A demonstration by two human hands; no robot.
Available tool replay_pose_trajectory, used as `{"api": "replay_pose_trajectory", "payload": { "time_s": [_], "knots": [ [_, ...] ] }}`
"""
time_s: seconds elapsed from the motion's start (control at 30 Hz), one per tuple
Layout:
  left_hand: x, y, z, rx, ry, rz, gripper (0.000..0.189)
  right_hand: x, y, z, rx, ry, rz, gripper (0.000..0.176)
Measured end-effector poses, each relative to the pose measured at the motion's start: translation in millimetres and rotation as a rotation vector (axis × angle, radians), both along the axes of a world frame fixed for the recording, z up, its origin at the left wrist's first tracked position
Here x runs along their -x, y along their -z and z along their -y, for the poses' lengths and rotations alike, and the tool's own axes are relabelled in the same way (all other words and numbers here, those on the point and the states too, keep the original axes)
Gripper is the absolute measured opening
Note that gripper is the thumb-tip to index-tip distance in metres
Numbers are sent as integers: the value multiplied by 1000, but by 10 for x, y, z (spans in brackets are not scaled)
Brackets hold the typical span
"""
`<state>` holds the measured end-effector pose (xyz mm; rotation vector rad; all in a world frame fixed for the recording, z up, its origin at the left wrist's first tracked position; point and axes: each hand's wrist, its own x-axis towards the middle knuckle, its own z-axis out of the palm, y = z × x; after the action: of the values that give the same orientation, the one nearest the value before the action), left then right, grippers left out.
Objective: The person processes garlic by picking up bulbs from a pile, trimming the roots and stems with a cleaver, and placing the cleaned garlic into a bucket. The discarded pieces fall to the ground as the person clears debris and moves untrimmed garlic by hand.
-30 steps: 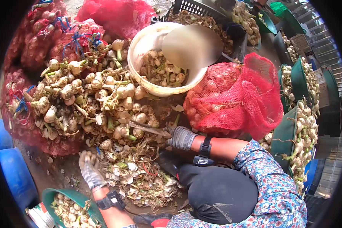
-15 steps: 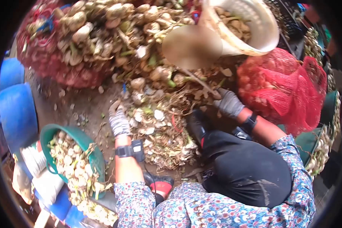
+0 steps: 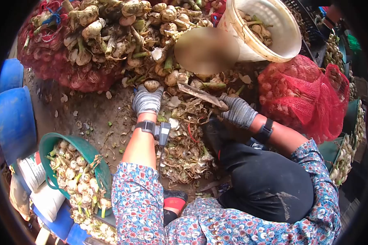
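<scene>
My left hand, in a grey-striped glove, reaches to the near edge of the garlic heap. Its fingers are closed around a garlic bulb. My right hand, gloved too, grips the handle of a knife, whose dirty blade points left and up toward the heap. Between and below my hands lies a mound of dry peelings and cut leaves. A round blur covers part of the heap's right side.
At left, a green basket of trimmed garlic stands near blue tubs. A white bucket with some garlic is tilted at the upper right. Below it sits a red mesh sack. My bent knee is close below my right hand.
My left hand has moved up and right from the ground to the heap and taken hold of a garlic bulb. My right hand has shifted slightly left with the knife.
</scene>
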<state>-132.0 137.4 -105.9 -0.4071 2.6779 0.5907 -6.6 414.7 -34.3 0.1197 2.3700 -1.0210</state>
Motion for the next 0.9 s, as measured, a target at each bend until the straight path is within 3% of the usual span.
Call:
{"api": "replay_pose_trajectory", "payload": {
  "time_s": [0.1,0.17,0.23,0.3,0.37,0.43,0.5,0.53,0.6,0.63,0.7,0.9],
  "knots": [
    [119,-7,3,41,-13,26,61,-18,75,11,-13,-3,-5,38],
    [97,-59,123,-214,101,-31,71,52,-28,43,-35,-17,-25,39],
    [-35,62,260,-220,285,-362,67,135,-177,103,-86,-147,-148,37],
    [-223,45,309,-782,174,-371,61,235,-413,210,-47,-223,-191,40],
    [-477,-410,151,-1102,131,-265,63,307,-574,290,53,-312,-295,38],
    [-690,-578,43,-1047,43,-304,63,342,-602,378,43,-351,-308,34],
    [-797,-749,76,-1250,8,-139,57,352,-633,433,38,-394,-317,30],
    [-902,-630,226,-1248,9,-137,57,354,-661,446,6,-451,-355,23],
    [-1118,-260,602,-352,780,-398,53,351,-727,472,-41,-512,-341,17],
    [-1173,-274,609,-352,782,-395,53,338,-743,474,-40,-510,-339,17],
    [-1264,-293,590,-463,578,-192,45,311,-764,463,-4,-574,-364,19],
    [-1410,-300,654,-517,435,-49,44,234,-658,494,2,-555,-315,16]
  ]
}}
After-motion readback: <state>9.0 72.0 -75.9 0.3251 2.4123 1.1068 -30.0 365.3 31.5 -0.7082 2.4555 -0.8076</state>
